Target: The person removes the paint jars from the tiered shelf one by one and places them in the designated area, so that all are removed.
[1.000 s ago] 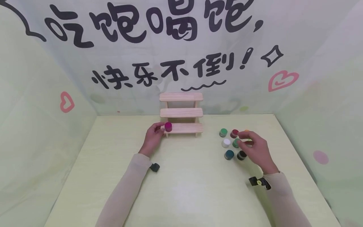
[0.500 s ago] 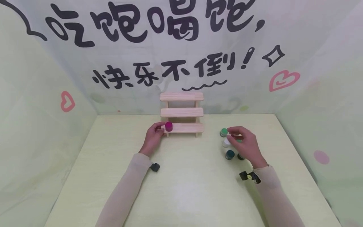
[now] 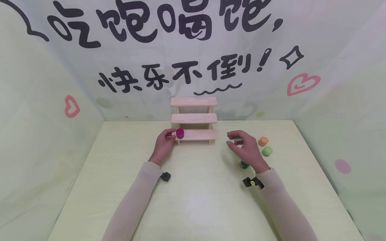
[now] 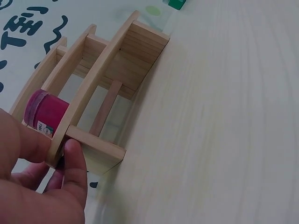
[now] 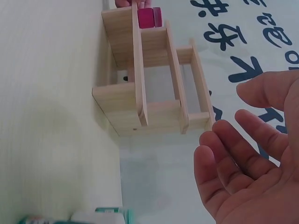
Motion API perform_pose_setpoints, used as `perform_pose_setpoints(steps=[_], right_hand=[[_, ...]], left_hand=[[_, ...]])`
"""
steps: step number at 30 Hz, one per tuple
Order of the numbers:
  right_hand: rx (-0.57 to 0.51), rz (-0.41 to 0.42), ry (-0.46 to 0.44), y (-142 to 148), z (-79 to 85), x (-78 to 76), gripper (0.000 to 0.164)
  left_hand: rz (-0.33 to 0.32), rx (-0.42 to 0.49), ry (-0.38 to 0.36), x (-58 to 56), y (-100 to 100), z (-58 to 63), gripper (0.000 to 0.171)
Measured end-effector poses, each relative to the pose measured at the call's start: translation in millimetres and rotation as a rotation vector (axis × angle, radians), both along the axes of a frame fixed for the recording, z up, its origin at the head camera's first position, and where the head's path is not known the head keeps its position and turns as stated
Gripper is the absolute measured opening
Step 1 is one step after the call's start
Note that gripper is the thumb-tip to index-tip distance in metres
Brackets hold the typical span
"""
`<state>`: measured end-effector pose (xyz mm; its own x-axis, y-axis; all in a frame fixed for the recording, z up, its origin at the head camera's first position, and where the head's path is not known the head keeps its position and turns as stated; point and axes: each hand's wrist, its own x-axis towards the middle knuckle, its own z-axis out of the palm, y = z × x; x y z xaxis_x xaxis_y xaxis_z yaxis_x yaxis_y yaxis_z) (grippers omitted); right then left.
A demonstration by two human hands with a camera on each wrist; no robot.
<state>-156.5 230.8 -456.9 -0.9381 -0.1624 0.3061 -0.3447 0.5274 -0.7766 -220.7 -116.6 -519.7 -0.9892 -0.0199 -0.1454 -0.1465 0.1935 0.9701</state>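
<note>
A three-step wooden stand [image 3: 194,118] is on the table against the back wall. On the left end of its lowest step sits a small magenta paint jar [image 3: 180,133]. My left hand [image 3: 162,146] pinches that end of the step, thumb above beside the jar and fingers [image 4: 74,170] below the board. To the right of the stand, my right hand [image 3: 248,149] hovers over other paint jars, its fingers loosely bent and apart, holding nothing. It hides most of the jars beneath it. The right wrist view has its palm and fingers [image 5: 229,163] facing the stand.
Right of my right hand stand an orange jar [image 3: 263,141] and a light green jar [image 3: 267,151]. A dark teal jar [image 3: 244,165] peeks out below the hand. Printed cloth walls [image 3: 340,110] border the table [image 3: 196,201] at the back and both sides.
My right hand has moved left across the jars towards the stand, uncovering the orange and light green jars. The left hand keeps its place at the lowest step.
</note>
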Motion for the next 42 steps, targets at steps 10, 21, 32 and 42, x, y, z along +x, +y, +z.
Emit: perform_pose_setpoints(steps=[10, 21, 32, 42], right_hand=[[-0.035, 0.042, 0.001, -32, -0.5, -13.5, 0.032], [-0.1, 0.079, -0.063, -70, -0.8, -32.9, 0.032], [-0.055, 0.087, -0.149, -112, -3.3, -51.0, 0.037], [-0.067, 0.137, -0.156, -145, -12.2, -67.8, 0.051]], left_hand=[[0.009, 0.0, 0.015, 3.4, 2, -0.6, 0.034], [0.016, -0.022, -0.002, 4.0, 4, 3.1, 0.033], [0.008, 0.003, -0.018, 1.0, 1, 4.1, 0.033], [-0.015, -0.008, -0.001, -0.1, 0, 4.6, 0.033]])
